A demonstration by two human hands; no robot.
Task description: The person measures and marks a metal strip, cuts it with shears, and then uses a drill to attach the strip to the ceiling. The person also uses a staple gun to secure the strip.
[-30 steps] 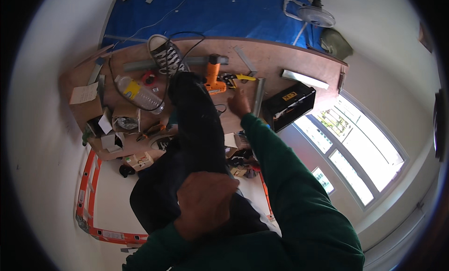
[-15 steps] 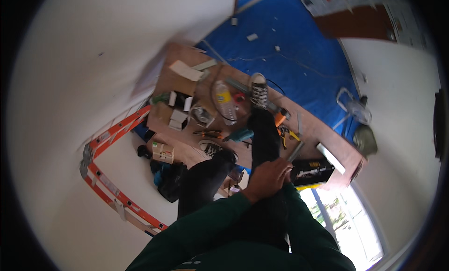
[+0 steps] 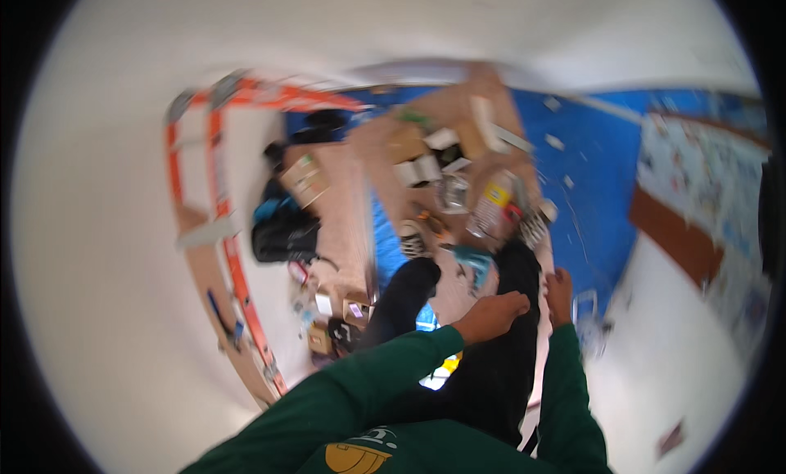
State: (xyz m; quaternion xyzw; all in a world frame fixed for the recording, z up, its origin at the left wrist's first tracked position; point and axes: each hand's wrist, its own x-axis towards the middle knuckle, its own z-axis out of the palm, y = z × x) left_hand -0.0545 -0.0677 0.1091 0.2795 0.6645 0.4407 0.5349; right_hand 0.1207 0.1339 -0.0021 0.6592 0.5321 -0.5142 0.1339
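Note:
My left hand (image 3: pixel 493 317) is over my dark trouser leg, its fingers curled and pressed together. Whatever it may hold is hidden from this side. Apart from it, my right hand (image 3: pixel 559 296) is beside my right knee; motion blur smears its fingers. Below lie a teal power tool (image 3: pixel 473 269), orange-handled pliers (image 3: pixel 429 220) by my left shoe (image 3: pixel 412 239), and a clear plastic bottle (image 3: pixel 492 202) with a yellow label near my right shoe (image 3: pixel 536 223).
An orange ladder (image 3: pixel 219 167) stands at the left. A black bag (image 3: pixel 286 235) and a cardboard box (image 3: pixel 304 180) sit near it. Opened boxes (image 3: pixel 417 171) lie on the brown floor covering (image 3: pixel 381 151). Blue sheeting (image 3: pixel 602 167) spreads at the right, with white walls around.
My hands have come apart, the right one moving to the right. The view has swung, bringing more of the ladder and bag into sight. The black toolbox is out of view.

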